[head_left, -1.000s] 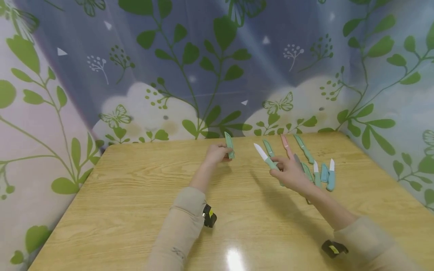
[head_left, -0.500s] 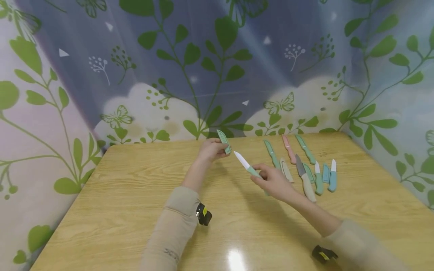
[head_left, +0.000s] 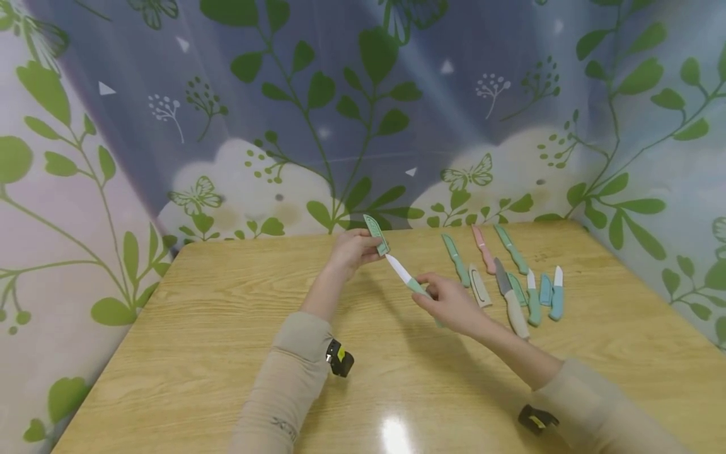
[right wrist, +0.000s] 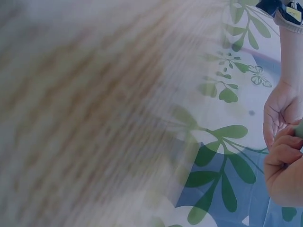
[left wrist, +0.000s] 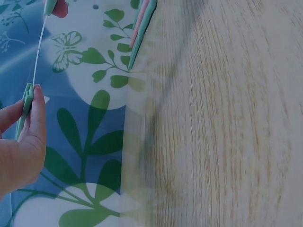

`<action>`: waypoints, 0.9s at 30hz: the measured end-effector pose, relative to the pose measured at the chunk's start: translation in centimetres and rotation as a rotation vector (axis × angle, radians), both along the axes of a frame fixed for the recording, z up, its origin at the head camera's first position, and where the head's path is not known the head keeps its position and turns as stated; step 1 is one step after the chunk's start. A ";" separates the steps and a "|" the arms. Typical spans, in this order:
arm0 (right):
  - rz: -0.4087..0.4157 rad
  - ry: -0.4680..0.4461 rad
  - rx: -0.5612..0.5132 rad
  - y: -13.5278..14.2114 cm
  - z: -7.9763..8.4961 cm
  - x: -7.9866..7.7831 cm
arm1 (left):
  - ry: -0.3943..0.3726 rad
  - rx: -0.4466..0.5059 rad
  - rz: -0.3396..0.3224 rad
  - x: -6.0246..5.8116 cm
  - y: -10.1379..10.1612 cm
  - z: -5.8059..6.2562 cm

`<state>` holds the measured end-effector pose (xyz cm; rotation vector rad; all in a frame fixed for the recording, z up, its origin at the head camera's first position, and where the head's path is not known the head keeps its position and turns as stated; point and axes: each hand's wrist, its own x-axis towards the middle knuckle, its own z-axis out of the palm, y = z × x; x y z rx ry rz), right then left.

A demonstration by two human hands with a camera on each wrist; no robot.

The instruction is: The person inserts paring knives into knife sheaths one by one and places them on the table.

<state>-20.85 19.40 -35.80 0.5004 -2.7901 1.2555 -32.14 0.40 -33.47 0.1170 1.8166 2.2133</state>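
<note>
My left hand pinches a green knife sheath between thumb and fingers, its open end turned toward the right hand. In my right hand is a paring knife with a white blade, gripped by its green handle. The blade's tip is right at the mouth of the sheath. In the left wrist view the blade lines up with the sheath, edge-on. The right wrist view shows the curled fingers of the right hand, with most of the knife out of frame.
On the wooden table at right lie sheathed green knives and a pink one. Nearer are a beige-handled knife, a beige sheath, a green-handled knife, a green sheath, a blue sheath and a blue-handled knife.
My right hand has carried the knife leftward from above the other knives until its tip meets the sheath. The left hand has shifted slightly left and tilted the sheath.
</note>
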 end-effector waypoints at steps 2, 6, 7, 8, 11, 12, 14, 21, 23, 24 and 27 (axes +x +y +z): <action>0.001 0.002 -0.004 -0.1 0.0 0.0 | 0.000 0.003 0.004 0.1 0.0 0.0; 0.001 0.001 -0.004 -0.2 0.2 0.1 | 0.001 0.003 -0.007 0.2 0.0 0.1; 0.000 0.000 -0.003 -0.3 0.2 0.1 | 0.001 0.003 -0.013 0.3 -0.1 0.1; 0.001 0.000 -0.003 -0.3 0.3 0.1 | 0.003 0.003 -0.019 0.3 -0.1 0.1; 0.003 -0.001 0.003 -0.3 0.5 0.1 | 0.005 0.010 -0.029 0.4 -0.1 0.2; 0.004 -0.004 0.005 -0.3 0.5 0.1 | 0.005 0.013 -0.031 0.4 -0.1 0.2; 0.005 -0.011 0.008 -0.3 0.5 0.1 | -0.003 0.016 -0.032 0.4 0.0 0.3; 0.037 -0.029 0.028 -0.2 0.6 -0.1 | -0.035 0.015 -0.050 0.4 0.2 0.1; 0.044 -0.036 0.034 -0.3 0.6 -0.2 | -0.035 0.015 -0.053 0.4 0.2 0.0; 0.045 -0.037 0.039 -0.2 0.6 -0.2 | -0.034 0.015 -0.056 0.5 0.3 0.0; 0.053 -0.050 0.041 -0.2 0.8 -0.2 | -0.019 0.013 -0.061 0.6 0.4 0.0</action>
